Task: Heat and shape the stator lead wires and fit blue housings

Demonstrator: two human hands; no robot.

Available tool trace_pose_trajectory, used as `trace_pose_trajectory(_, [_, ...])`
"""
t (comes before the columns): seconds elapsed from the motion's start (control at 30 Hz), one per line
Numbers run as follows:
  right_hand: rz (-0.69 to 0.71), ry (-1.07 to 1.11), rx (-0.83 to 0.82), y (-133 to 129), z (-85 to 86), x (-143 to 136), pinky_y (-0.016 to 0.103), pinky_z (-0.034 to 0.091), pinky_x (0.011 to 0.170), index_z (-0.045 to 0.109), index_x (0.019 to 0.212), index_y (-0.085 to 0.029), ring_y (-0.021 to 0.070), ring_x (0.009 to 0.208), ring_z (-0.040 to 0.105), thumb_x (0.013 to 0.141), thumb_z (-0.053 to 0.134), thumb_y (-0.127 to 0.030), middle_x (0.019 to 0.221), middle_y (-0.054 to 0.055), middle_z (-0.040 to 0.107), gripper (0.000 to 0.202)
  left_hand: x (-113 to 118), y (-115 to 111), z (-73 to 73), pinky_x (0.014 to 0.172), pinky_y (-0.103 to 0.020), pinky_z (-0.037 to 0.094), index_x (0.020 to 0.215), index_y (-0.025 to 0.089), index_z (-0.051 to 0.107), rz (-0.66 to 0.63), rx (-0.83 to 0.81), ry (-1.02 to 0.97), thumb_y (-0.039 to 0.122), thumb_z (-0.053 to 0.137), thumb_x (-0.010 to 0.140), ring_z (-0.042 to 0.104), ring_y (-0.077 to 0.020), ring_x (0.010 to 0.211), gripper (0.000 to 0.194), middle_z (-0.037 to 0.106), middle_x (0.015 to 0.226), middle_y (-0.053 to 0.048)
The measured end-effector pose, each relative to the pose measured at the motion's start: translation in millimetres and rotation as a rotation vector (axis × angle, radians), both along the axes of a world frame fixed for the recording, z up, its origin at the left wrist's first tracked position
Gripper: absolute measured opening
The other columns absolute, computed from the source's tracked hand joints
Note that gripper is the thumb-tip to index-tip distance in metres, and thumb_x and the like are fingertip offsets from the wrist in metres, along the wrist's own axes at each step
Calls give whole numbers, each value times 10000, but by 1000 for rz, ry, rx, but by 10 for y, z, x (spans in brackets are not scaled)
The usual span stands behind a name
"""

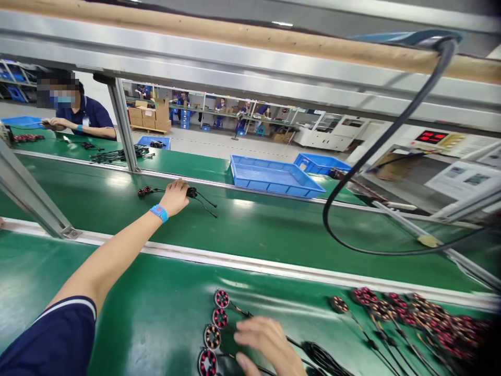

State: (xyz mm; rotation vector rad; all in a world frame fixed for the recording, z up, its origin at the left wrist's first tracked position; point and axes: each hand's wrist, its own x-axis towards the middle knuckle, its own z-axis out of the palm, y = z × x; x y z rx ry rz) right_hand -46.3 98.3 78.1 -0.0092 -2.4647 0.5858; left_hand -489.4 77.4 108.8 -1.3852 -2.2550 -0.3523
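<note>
Where our left hand (174,197) reaches across to the green belt (254,224), its fingers curve down over a cabled stator bundle (191,192); we cannot tell whether they grip it. The bundle's long axis runs roughly along the belt, with its wound stators (144,191) at the left end and two loose cable tails (207,206) pointing right and slightly toward us. We wear a blue wristband (158,212) on that arm.

Our right hand (270,344), a little blurred, is over the near green bench (148,313), fingers extended and loosely spread, thumb apart. Just left of it, four ring stators (213,330) form a line running away from us, and their leads pass rightward by the hand toward a black cable coil (323,357). Farther right, we see a stator pile (430,318), its leads slanting down to the right.
</note>
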Motion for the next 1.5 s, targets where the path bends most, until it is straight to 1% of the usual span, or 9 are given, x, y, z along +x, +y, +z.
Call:
trace_pose_trajectory(0.33, [-378, -62, 422, 607, 402, -1042, 608, 442, 1057, 583, 1306, -196, 432, 1387, 447, 824, 793, -266, 1505, 205, 478, 530, 1266, 141, -47, 1127, -545, 383, 1180, 107, 662, -331, -42, 86, 128, 506, 890, 364, -366, 1472, 330, 525, 1480, -181])
trace_pose_trajectory(0.43, [-424, -145, 269, 807, 322, -1150, 590, 425, 1092, 582, 1218, -156, 447, 1440, 382, 743, 805, -166, 1566, 245, 378, 525, 1646, 218, -116, 1160, -529, 356, 1232, 100, 646, -438, -95, 91, 164, 521, 914, 332, -347, 1494, 348, 493, 1521, -166])
trace_pose_trajectory(0.57, [-389, -204, -148, 1007, 173, -1033, 433, 532, 902, 508, 1098, -206, 291, 1093, 652, 793, 647, -162, 1227, 147, 629, 338, 1993, 285, -135, 1220, -490, 286, 1363, 114, 577, -532, -173, 52, 227, 514, 973, 270, -305, 1528, 410, 442, 1570, -140])
trace_pose_trajectory(0.67, [-390, -236, -258, 1083, 114, -870, 332, 508, 735, 468, 1034, -239, 202, 744, 632, 833, 619, -272, 885, 12, 648, 254, 1830, 226, -41, 1235, -467, 263, 1420, 192, 538, -534, -243, -16, 352, 626, 956, 236, -300, 1540, 499, 358, 1627, -111])
trace_pose_trajectory(0.8, [-399, -254, -349, 1147, 124, -720, 289, 450, 689, 491, 1055, -247, 178, 680, 574, 819, 619, -323, 806, -21, 620, 279, 990, 46, 35, 1142, -639, 323, 1587, 219, 298, -275, -306, -162, 486, 760, 855, 252, -474, 1491, 906, 196, 1649, -239])
trace_pose_trajectory(0.87, [-387, -250, -374, 1185, 146, -684, 288, 442, 712, 518, 1063, -248, 179, 716, 574, 825, 610, -338, 843, -12, 630, 271, 555, -7, -11, 1043, -654, 416, 1580, 217, 321, -155, -384, -240, 443, 743, 862, 391, -519, 1396, 863, 256, 1594, -288])
trace_pose_trajectory(1.03, [-367, -233, -373, 1269, 173, -663, 289, 438, 740, 559, 1001, -240, 181, 768, 579, 832, 619, -346, 887, 3, 649, 209, 80, 140, -199, 935, -376, 522, 1452, 263, 516, -168, -590, -366, 391, 682, 858, 677, -303, 1067, 630, 606, 1281, -147])
trace_pose_trajectory(1.27, [-450, -247, -318, 1337, 380, -299, 317, 430, 833, 600, 977, -232, 202, 882, 595, 826, 665, -301, 959, 22, 665, 178, 266, 381, -71, 855, -334, 513, 1260, 215, 638, -313, -705, -358, 460, 649, 754, 684, -303, 1009, 562, 733, 1098, -100])
trace_pose_trajectory(1.5, [-651, -362, -311, 1336, 486, 1048, 359, 471, 898, 615, 1025, -213, 223, 950, 613, 865, 663, -407, 1051, 57, 678, 256, 1335, 12, -139, 865, -392, 509, 1336, 193, 574, -585, -613, -420, 602, 486, 892, 664, -344, 1084, 610, 684, 1265, -134])
